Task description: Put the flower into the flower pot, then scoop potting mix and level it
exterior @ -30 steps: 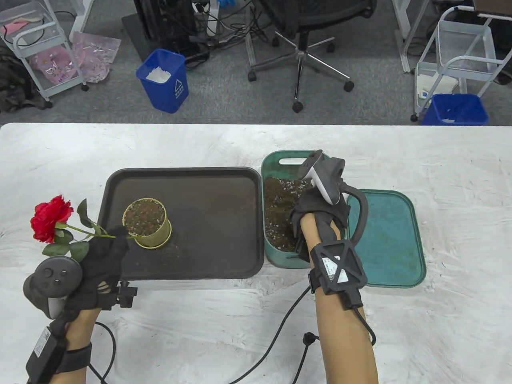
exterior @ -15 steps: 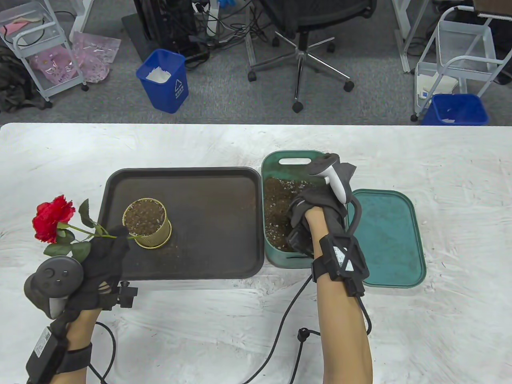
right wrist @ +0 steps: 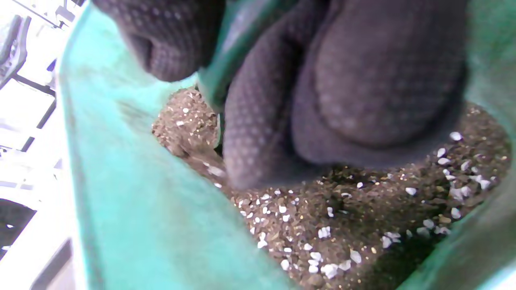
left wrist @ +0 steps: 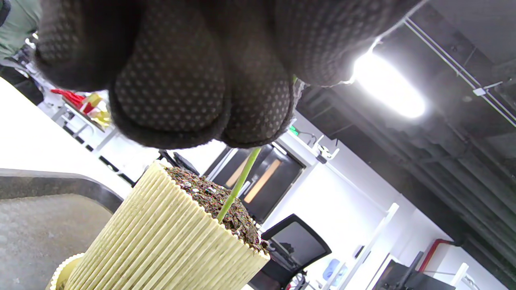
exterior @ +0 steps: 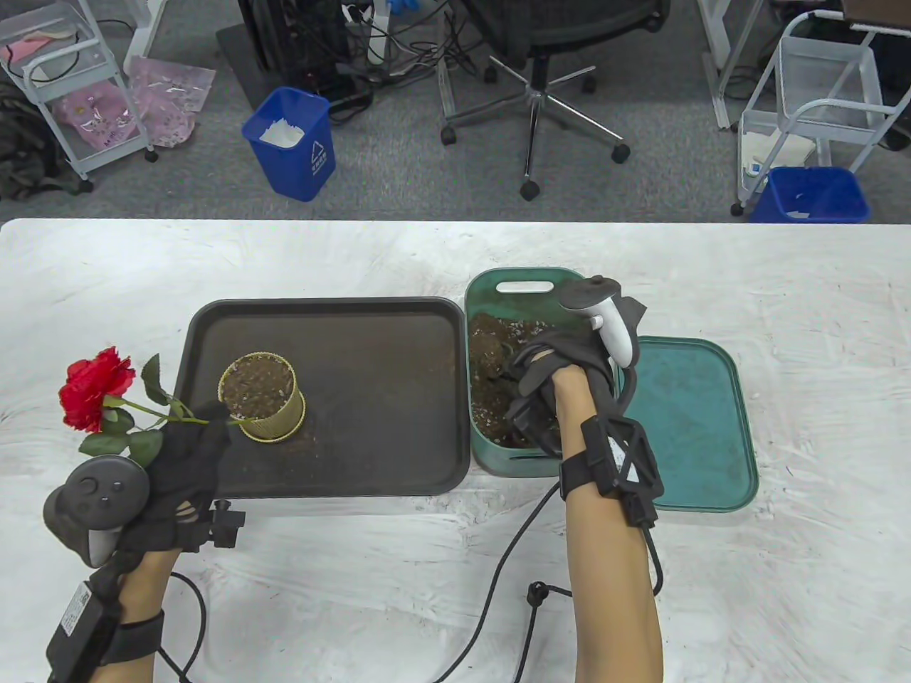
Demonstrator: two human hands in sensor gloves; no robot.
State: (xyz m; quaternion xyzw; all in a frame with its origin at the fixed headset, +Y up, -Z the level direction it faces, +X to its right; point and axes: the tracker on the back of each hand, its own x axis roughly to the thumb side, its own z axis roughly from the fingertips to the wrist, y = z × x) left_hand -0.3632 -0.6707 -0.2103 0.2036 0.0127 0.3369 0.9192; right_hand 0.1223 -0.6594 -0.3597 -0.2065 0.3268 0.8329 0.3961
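A red rose (exterior: 96, 388) leans out to the left, and my left hand (exterior: 192, 441) pinches its green stem (left wrist: 238, 185). The stem's end sits in the soil of the ribbed yellow flower pot (exterior: 274, 416), also seen close up as the pot (left wrist: 161, 241) in the left wrist view. My right hand (exterior: 544, 370) is down inside the green bin (exterior: 491, 284), over the potting mix (exterior: 491, 356). Its fingers (right wrist: 363, 88) curl round a green scoop handle (right wrist: 219, 68) just above the mix (right wrist: 342, 221). The scoop's bowl is hidden.
The pot stands on a dark tray (exterior: 370, 398) left of the bin. The bin's green lid (exterior: 690, 427) lies flat on its right. Cables trail over the white table near the front edge. Chairs, carts and blue waste bins stand beyond the far edge.
My right hand has shifted a little right and rolled, its tracker tipping towards the lid, and the fingers now reach further into the mix. The left hand and rose have barely moved.
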